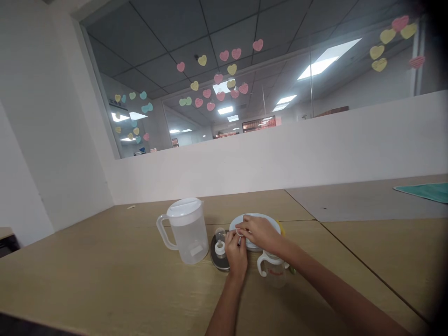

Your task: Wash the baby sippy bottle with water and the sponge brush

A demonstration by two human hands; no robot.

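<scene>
My left hand [236,254] and my right hand [262,232] meet in the middle, fingers pinched together on a small white ring-like piece [240,232]. Fingers cover most of that piece, so its exact kind is unclear. Behind them lies a pale round plate or lid [263,218]. Below my right wrist stands a clear baby bottle [276,274] with white handles. To the left of my left hand, a dark round tray [216,262] bears a white bottle collar [220,249] and a clear dome-shaped cap [220,233].
A translucent lidded pitcher [191,235] stands left of the tray, its handle facing left. Something yellow [282,227] shows behind the plate's right edge. A green cloth [425,190] lies at the far right of the wooden table [105,275]. A white wall [210,170] with windows rises behind.
</scene>
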